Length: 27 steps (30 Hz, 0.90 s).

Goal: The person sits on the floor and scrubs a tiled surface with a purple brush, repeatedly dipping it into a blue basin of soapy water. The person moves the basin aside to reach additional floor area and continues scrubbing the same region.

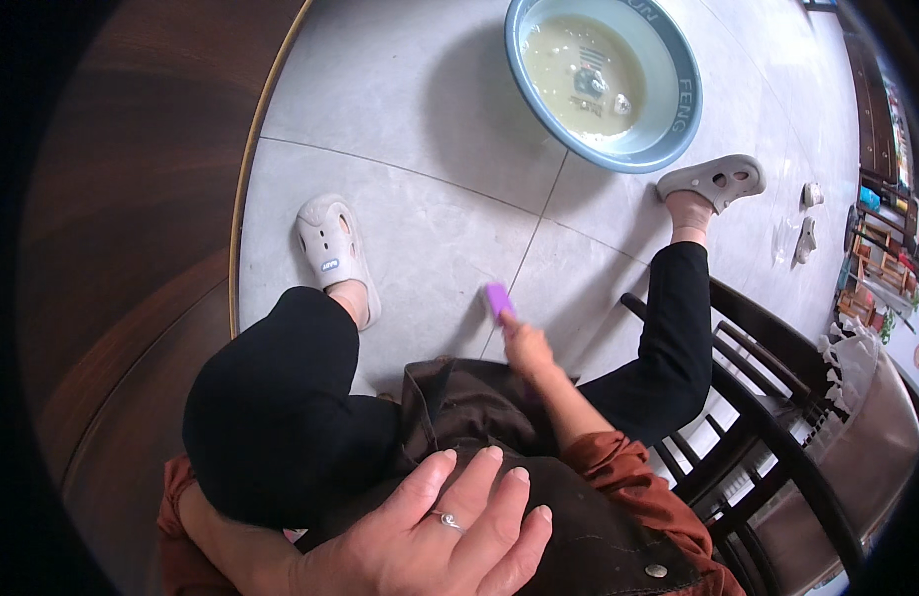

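My right hand (530, 350) grips a small purple object (499, 299) with a flat, block-like end, held over the floor between my legs. Blur hides what kind of tool it is. Close to the camera, my left hand (444, 514) is spread in front of the dark brown apron (571, 492), with a ring on one finger and nothing visible in it. Whether it touches the apron, I cannot tell. Beyond my feet stands a round blue plastic basin (687, 97), holding cloudy, yellowish liquid (549, 82) with bubbles. It bears lettering on its rim.
Grey clogs (329, 242) are on my feet, set wide apart on the tiled floor (430, 261). A dark wood surface (154, 186) with a gold edge runs along the left. On the right are a dark wooden chair (772, 439), a fringed cover (854, 372) and loose shoes (806, 240).
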Motion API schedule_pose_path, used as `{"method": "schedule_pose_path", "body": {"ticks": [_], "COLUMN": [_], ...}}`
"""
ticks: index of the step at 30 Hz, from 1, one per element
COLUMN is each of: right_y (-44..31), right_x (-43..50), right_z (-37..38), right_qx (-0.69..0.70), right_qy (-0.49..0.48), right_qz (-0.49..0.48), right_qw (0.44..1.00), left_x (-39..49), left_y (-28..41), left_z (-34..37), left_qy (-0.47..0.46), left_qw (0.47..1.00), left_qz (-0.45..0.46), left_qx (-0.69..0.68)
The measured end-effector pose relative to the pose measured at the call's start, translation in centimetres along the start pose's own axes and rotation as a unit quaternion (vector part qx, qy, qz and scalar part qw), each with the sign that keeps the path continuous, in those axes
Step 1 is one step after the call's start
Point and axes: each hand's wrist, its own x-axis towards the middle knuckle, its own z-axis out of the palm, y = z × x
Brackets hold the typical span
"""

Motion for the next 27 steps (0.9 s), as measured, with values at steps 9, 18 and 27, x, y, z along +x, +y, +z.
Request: {"method": "schedule_pose_path", "body": {"ticks": [9,18,27], "right_y": [1.5,2.1,1.1], "right_x": [5.7,4.9,1.0], "right_z": [-1.6,-1.8,2.4], "right_qx": [-0.008,0.004,0.01], "right_qy": [0.187,0.143,0.086], "right_qz": [-0.031,-0.013,0.014], "right_qw": [0.982,0.99,0.996], "left_x": [0.9,0.8,-0.4], "left_y": [-0.2,0.4,-0.4], "left_z": [0.5,0.4,0.5], "left_qy": [-0.041,-0.067,-0.067], "left_qw": [0.999,0.996,0.983], "left_qz": [-0.021,-0.011,-0.049], "left_qx": [0.023,0.05,0.165]}}
